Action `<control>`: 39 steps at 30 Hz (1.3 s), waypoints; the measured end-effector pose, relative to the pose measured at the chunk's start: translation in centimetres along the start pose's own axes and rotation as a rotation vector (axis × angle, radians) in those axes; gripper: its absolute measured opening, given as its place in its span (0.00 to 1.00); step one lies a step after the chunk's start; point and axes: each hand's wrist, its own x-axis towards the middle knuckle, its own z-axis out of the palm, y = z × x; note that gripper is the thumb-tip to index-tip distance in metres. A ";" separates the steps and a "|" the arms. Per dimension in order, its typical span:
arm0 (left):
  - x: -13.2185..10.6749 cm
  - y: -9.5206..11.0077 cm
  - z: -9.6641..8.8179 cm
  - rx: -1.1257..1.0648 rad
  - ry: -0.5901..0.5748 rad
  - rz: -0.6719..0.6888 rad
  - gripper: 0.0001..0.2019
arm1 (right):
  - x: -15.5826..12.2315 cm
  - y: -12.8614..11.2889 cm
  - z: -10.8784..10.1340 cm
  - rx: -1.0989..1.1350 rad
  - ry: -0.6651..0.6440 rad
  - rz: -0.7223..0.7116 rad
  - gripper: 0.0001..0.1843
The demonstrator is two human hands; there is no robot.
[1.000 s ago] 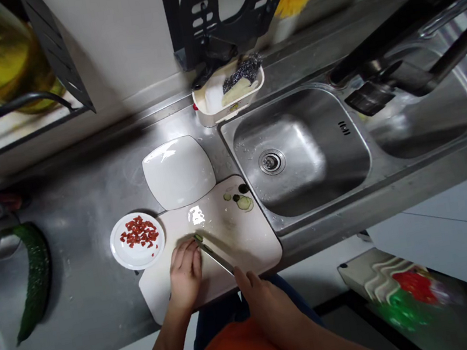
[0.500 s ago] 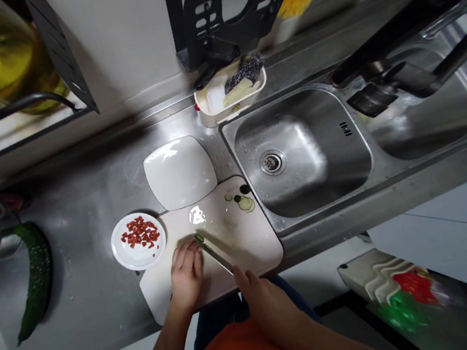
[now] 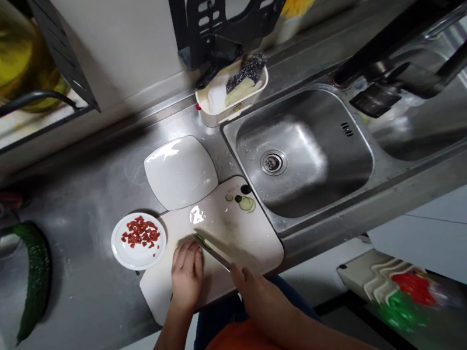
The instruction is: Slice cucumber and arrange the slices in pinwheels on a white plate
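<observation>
A kitchen knife [image 3: 214, 253] is gripped by its handle in my right hand [image 3: 258, 292], its blade slanting up and left across the white cutting board [image 3: 245, 250]. My left hand [image 3: 188, 271] lies on the board with curled fingers closed over a piece of cucumber, mostly hidden beneath them. The blade is right beside those fingertips, with a bit of green cucumber [image 3: 200, 238] showing at its tip. Several pale cucumber slices [image 3: 245, 203] and dark green end bits lie near the board's upper right corner.
Left of the board, a small round plate [image 3: 122, 256] holds chopped red pieces. A square white plate [image 3: 180, 172] touches the board's back edge. A whole cucumber [image 3: 34, 277] lies far left. The steel sink [image 3: 306, 187] adjoins on the right, with a sponge caddy [image 3: 210, 116] behind.
The knife and my right hand have shifted slightly left, close against the left fingertips. My left hand stays in place on the board.
</observation>
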 end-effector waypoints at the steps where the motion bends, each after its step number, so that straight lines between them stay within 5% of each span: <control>1: 0.0 0.0 0.0 -0.004 0.000 -0.001 0.11 | 0.1 0.0 0.0 0.005 0.006 -0.001 0.28; 19: -0.1 -0.1 0.2 -0.040 -0.007 -0.020 0.12 | 2.2 -0.1 0.4 0.067 0.080 0.024 0.25; 39: -0.4 -0.2 0.3 -0.028 0.022 -0.017 0.11 | -0.6 0.8 1.4 0.033 0.077 0.004 0.31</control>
